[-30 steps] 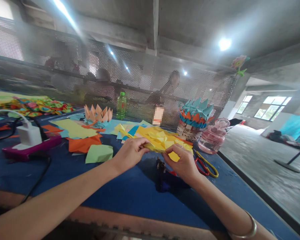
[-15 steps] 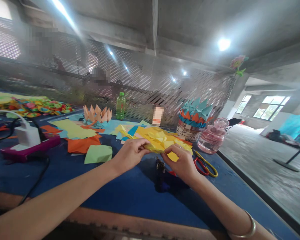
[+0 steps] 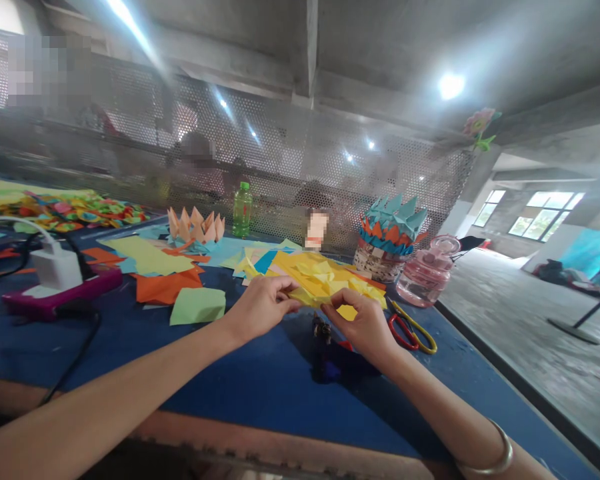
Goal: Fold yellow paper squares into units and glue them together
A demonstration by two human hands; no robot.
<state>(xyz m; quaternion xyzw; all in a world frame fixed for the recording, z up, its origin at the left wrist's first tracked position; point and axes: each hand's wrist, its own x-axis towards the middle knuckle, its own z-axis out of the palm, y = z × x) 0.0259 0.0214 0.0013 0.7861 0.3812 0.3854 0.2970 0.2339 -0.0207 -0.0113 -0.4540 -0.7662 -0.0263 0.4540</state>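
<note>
Both hands pinch a strip of folded yellow paper [image 3: 311,298] by its near edge, above the blue table. My left hand [image 3: 266,305] grips its left part between thumb and fingers. My right hand [image 3: 363,323] closes on its right part, thumb against fingertips. Just beyond lie yellow sheets [image 3: 285,265] and crumpled-looking folded yellow pieces, which overlap the held paper so its far outline is hard to make out. A dark glue gun [image 3: 322,347] seems to stand below the hands, its right side partly covered by my right hand.
Scissors [image 3: 414,333] with red and yellow handles lie right of my right hand. Behind are a pink water bottle [image 3: 425,277], a blue-and-orange paper craft [image 3: 390,230], a peach paper craft [image 3: 196,228] and a green bottle [image 3: 243,210]. A purple power strip [image 3: 65,297] sits left.
Both hands keep their pinch on the yellow paper, with barely any movement. The view has shifted slightly.
</note>
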